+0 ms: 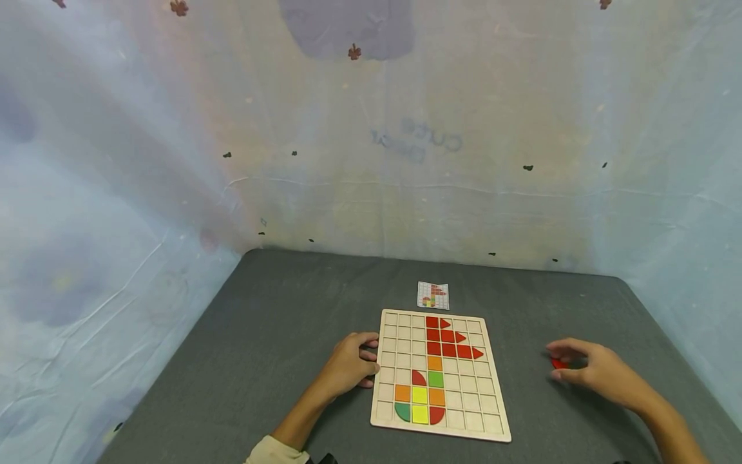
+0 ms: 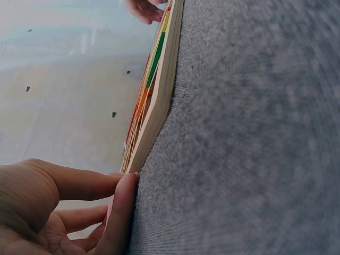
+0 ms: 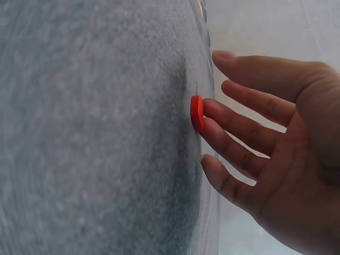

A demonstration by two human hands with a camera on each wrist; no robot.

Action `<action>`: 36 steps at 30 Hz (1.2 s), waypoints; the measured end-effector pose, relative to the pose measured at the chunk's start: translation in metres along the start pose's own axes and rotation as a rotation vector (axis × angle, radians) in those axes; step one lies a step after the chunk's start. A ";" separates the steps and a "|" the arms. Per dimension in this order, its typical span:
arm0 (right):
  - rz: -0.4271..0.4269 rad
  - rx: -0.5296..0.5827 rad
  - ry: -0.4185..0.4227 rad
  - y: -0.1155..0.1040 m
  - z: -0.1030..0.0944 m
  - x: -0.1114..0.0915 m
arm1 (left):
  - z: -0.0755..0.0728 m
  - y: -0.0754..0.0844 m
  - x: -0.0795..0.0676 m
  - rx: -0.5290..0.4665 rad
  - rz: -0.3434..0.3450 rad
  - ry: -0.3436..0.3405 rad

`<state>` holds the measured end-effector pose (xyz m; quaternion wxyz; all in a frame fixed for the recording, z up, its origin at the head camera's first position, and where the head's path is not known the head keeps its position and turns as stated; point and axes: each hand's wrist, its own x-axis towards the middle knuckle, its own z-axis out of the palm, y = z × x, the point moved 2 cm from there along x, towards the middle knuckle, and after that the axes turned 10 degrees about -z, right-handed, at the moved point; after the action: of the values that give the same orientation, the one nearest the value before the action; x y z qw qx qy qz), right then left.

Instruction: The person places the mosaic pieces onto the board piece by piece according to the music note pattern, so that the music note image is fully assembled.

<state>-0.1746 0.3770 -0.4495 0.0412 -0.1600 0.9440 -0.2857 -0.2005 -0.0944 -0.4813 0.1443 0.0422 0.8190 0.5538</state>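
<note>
A pale wooden grid board (image 1: 472, 403) lies flat on the dark table, with red, orange, yellow and green pieces set in some of its squares. Against the board's left edge rest the fingertips of my left hand (image 1: 348, 364), thumb tip right at the rim. Off to the right of the board, my right hand (image 1: 605, 374) is over a small red piece (image 3: 197, 112). In the right wrist view two fingertips touch this piece close to the cloth, while the thumb stands apart from it. The piece's full outline is partly hidden by fingers in the head view.
Behind the board lies a small printed card (image 1: 433, 295) showing a grid with coloured shapes. Grey cloth covers the table (image 1: 278, 309). Pale patterned sheets (image 1: 371, 212) hang along its back and sides.
</note>
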 end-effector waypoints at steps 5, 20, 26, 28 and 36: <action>0.016 0.053 -0.026 0.004 -0.003 -0.002 | 0.000 0.000 0.000 -0.005 -0.002 0.000; -0.014 0.049 -0.030 0.010 -0.002 -0.007 | 0.000 -0.002 0.003 -0.001 -0.002 0.000; 0.013 0.045 -0.068 0.013 -0.004 -0.006 | -0.001 -0.003 0.003 -0.003 0.001 -0.004; 0.015 0.033 -0.076 0.013 -0.004 -0.007 | -0.001 -0.003 0.003 0.000 -0.002 -0.005; -0.029 -0.038 -0.030 0.011 0.000 -0.008 | 0.001 -0.002 0.003 0.006 -0.008 -0.004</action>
<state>-0.1697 0.3881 -0.4556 0.0484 -0.1786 0.9460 -0.2661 -0.2031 -0.0939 -0.4838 0.1478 0.0404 0.8204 0.5509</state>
